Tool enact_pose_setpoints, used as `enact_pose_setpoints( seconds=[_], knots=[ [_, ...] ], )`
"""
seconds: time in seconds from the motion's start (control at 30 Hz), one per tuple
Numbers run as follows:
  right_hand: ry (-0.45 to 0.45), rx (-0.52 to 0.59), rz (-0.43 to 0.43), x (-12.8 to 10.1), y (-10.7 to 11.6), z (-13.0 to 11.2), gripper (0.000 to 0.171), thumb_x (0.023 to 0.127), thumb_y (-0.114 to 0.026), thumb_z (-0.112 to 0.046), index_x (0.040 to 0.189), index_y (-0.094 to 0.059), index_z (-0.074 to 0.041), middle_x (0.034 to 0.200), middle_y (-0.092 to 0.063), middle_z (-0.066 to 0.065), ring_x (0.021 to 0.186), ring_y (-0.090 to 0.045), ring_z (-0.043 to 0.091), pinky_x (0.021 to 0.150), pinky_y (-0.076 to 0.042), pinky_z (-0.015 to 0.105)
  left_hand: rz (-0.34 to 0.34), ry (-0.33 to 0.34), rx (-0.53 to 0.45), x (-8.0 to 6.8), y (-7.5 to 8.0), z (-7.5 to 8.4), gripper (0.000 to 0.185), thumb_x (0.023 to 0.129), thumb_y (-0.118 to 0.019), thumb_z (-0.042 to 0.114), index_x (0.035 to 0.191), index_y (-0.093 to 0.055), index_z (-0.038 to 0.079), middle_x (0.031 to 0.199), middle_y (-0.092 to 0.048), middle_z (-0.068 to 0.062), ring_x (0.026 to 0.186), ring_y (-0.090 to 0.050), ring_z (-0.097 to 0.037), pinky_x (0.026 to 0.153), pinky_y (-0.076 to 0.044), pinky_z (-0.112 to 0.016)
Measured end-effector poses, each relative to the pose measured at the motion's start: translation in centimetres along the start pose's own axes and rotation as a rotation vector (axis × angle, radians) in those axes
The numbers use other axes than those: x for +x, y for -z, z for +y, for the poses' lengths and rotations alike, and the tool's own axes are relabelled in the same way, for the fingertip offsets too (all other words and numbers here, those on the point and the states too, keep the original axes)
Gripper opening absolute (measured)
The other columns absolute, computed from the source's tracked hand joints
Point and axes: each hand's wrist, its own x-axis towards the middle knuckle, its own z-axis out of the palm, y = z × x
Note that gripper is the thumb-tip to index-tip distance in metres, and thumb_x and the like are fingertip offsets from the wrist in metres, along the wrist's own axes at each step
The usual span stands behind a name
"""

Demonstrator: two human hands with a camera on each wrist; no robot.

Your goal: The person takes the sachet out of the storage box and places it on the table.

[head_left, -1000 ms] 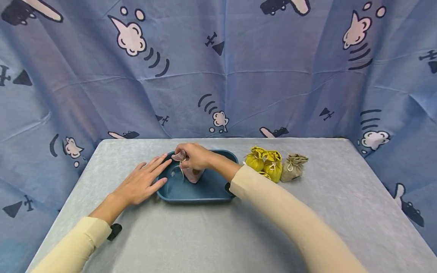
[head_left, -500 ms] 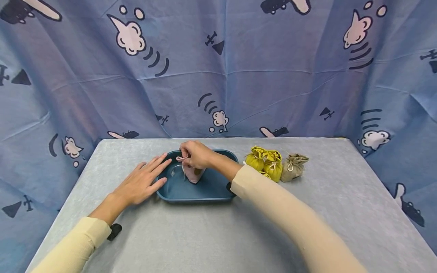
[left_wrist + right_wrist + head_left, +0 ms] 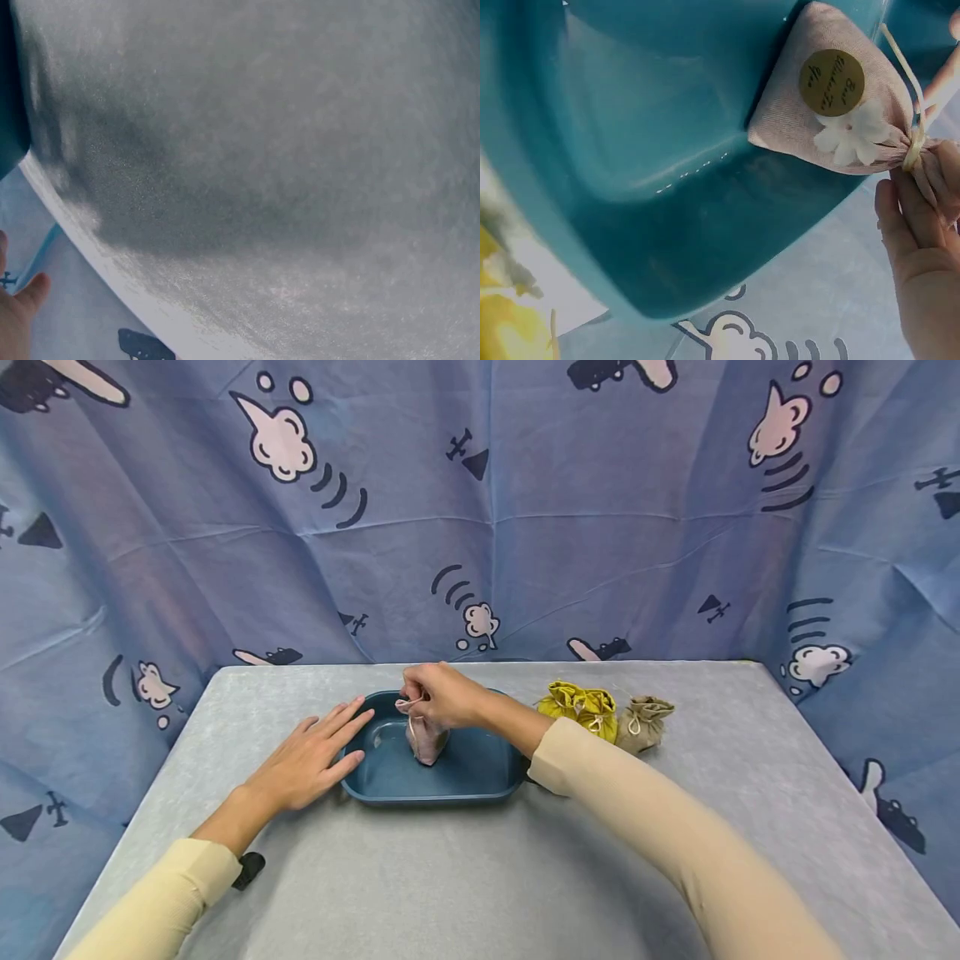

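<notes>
A small pink drawstring pouch (image 3: 426, 739) stands in a blue tray (image 3: 480, 781) at the table's middle. My right hand (image 3: 438, 695) pinches the pouch's gathered top from above. The right wrist view shows the pink pouch (image 3: 832, 120) with a round gold label and a white flower, lying against the tray's (image 3: 630, 165) inner wall, with my fingertips (image 3: 900, 225) at its tied neck. My left hand (image 3: 307, 764) lies flat on the table, fingers straight, touching the tray's left rim. In the left wrist view only grey table (image 3: 285, 150) and a fingertip show.
Two yellow pouches (image 3: 581, 708) and a beige pouch (image 3: 643, 722) sit in a cluster right of the tray. The grey table (image 3: 465, 877) is backed and flanked by a blue patterned curtain (image 3: 480, 527).
My right hand has risen slightly and shifted right, lifting the pouch's top so the pouch stands more upright in the tray. The left hand has stayed put.
</notes>
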Motion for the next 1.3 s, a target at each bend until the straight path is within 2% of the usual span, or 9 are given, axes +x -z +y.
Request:
enact_pose_setpoints(
  seconds=[0.27,0.47,0.6,0.7,0.77,0.87,0.97,1.1,1.3],
  knots=[
    [0.043,0.018,0.032,-1.6,1.0,-0.4,0.033,0.092,-0.071,-0.002,0.073,-0.045,-0.01,0.071,-0.05,-0.001,0.063,-0.048,0.011,0.061,-0.039,0.022,-0.002,-0.003,-0.005,0.0,0.0,0.0,0.063,0.105,-0.045,0.042,0.16,-0.026,0.018,0.166,-0.015,-0.003,0.148,-0.025,-0.033,0.11,-0.027,-0.06],
    [0.112,0.04,0.053,-2.6,2.3,-1.3,0.031,0.092,-0.069,0.0,0.074,-0.046,-0.009,0.075,-0.052,0.001,0.068,-0.053,0.012,0.062,-0.041,0.022,0.003,-0.005,-0.012,0.1,0.1,0.0,0.063,0.105,-0.046,0.041,0.159,-0.027,0.017,0.167,-0.014,-0.002,0.148,-0.025,-0.034,0.11,-0.027,-0.06],
    [0.156,0.041,0.058,-3.3,3.4,-1.8,0.032,0.091,-0.07,0.001,0.073,-0.045,-0.009,0.081,-0.061,0.003,0.081,-0.064,0.013,0.064,-0.045,0.024,-0.003,0.0,-0.013,0.1,0.2,0.0,0.063,0.105,-0.045,0.043,0.16,-0.025,0.018,0.167,-0.014,-0.002,0.149,-0.024,-0.033,0.111,-0.026,-0.06],
    [0.178,0.046,0.058,-3.8,4.2,-2.2,0.034,0.09,-0.071,0.001,0.073,-0.044,-0.009,0.089,-0.067,0.005,0.099,-0.069,0.015,0.071,-0.051,0.024,-0.003,0.0,-0.009,0.1,0.2,0.0,0.063,0.105,-0.044,0.043,0.16,-0.025,0.019,0.167,-0.014,-0.002,0.149,-0.024,-0.033,0.111,-0.027,-0.06],
    [0.175,0.062,0.053,-4.3,4.7,-2.5,0.034,0.089,-0.072,0.001,0.073,-0.044,-0.01,0.094,-0.068,0.006,0.107,-0.068,0.016,0.078,-0.054,0.024,-0.003,-0.003,-0.009,0.1,0.2,0.0,0.063,0.105,-0.045,0.043,0.16,-0.025,0.018,0.167,-0.014,-0.002,0.149,-0.024,-0.033,0.111,-0.027,-0.06],
    [0.17,0.092,0.051,-5.1,5.6,-2.7,0.034,0.088,-0.072,0.002,0.074,-0.044,-0.009,0.1,-0.069,0.007,0.11,-0.067,0.018,0.087,-0.055,0.027,-0.001,-0.006,-0.01,0.1,0.2,0.0,0.063,0.105,-0.044,0.043,0.16,-0.025,0.019,0.167,-0.014,-0.002,0.149,-0.024,-0.033,0.111,-0.027,-0.06],
    [0.169,0.102,0.055,-6.2,6.6,-2.8,0.035,0.088,-0.072,0.004,0.074,-0.043,-0.008,0.094,-0.067,0.006,0.11,-0.068,0.019,0.09,-0.054,0.028,-0.003,-0.008,-0.012,0.2,0.1,0.0,0.063,0.105,-0.042,0.044,0.16,-0.025,0.019,0.167,-0.013,-0.001,0.149,-0.023,-0.032,0.111,-0.026,-0.06],
    [0.161,0.109,0.053,-7.8,7.8,-2.7,0.036,0.086,-0.073,0.005,0.075,-0.042,-0.008,0.088,-0.063,0.006,0.11,-0.068,0.021,0.091,-0.054,0.028,-0.006,-0.009,-0.015,0.2,0.1,0.0,0.063,0.105,-0.042,0.045,0.16,-0.024,0.019,0.167,-0.012,-0.001,0.149,-0.022,-0.032,0.111,-0.026,-0.06],
    [0.095,0.092,0.069,-9.9,9.2,-2.6,0.025,0.088,-0.073,-0.001,0.08,-0.052,-0.009,0.108,-0.072,0.003,0.107,-0.069,0.015,0.089,-0.055,0.031,-0.006,-0.005,-0.012,0.0,0.1,-0.1,0.063,0.105,-0.044,0.042,0.159,-0.027,0.017,0.167,-0.014,-0.003,0.149,-0.024,-0.033,0.111,-0.026,-0.06]
  ],
)
